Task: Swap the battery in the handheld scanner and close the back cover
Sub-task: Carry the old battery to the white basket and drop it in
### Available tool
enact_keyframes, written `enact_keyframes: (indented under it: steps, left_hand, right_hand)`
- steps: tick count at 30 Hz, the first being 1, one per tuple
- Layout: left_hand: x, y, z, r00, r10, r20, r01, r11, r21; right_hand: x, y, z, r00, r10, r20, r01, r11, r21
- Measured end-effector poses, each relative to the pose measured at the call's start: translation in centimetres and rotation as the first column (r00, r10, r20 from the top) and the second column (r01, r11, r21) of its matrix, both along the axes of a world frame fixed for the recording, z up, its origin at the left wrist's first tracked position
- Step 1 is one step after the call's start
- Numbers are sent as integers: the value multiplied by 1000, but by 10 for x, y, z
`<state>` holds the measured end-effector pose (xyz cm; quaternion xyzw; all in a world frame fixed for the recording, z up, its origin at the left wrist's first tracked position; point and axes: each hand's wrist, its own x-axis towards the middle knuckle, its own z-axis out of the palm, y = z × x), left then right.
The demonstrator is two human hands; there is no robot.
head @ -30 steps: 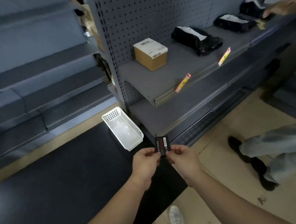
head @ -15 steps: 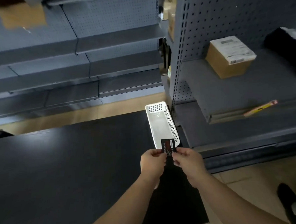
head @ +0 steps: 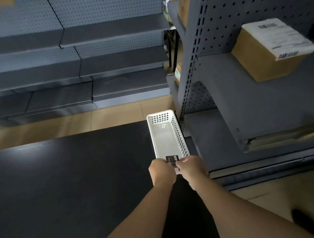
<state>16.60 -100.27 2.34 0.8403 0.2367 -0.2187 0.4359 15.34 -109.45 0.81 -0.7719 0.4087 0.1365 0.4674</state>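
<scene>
Here both forearms reach forward over the dark desk [head: 68, 178] and meet at its right edge. The left hand [head: 161, 170] and the right hand [head: 189, 169] are each pinched onto one small black battery [head: 172, 159], held between them above the near end of the white basket [head: 167, 136]. The battery lies straight ahead of the fingertips, its labelled face up and its long axis running left to right (most of it is hidden by the fingers). Neither hand is nearer; they share it evenly. The basket's long axis runs away from the person, and it looks empty beyond the hands. No scanner shows anywhere in view, so the next move probably depends on finding it.
</scene>
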Motion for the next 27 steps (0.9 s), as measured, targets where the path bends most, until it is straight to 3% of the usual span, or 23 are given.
enact_keyframes:
  steps: [4, 10, 15, 19, 22, 24, 27]
  left_hand:
    - [5, -7, -7, 994, -103, -43, 106, 992, 67]
    - [2, -10, -8, 994, -86, -63, 89, 995, 43]
    - [-1, 3, 15, 976, -218, 5, 218, 976, 11]
    - [-7, 30, 61, 913, -409, 10, 404, 906, 124]
    - [-14, 54, 106, 846, -532, -24, 519, 812, 269]
    - [-19, 70, 130, 808, -586, -58, 559, 733, 388]
    - [-31, 92, 158, 781, -616, -102, 562, 621, 546]
  right_hand:
    - [7, -1, -8, 998, 56, -26, -58, 996, -69]
    - [8, -1, -3, 989, 123, -81, -135, 977, -165]
    - [1, -4, 29, 955, 294, -37, -296, 939, -173]
    - [-11, -11, 80, 842, 539, -24, -522, 802, -290]
    - [-18, -14, 122, 703, 702, -112, -676, 611, -412]
    - [-21, -13, 149, 614, 772, -163, -738, 490, -464]
    - [-27, -3, 179, 531, 831, -166, -761, 381, -525]
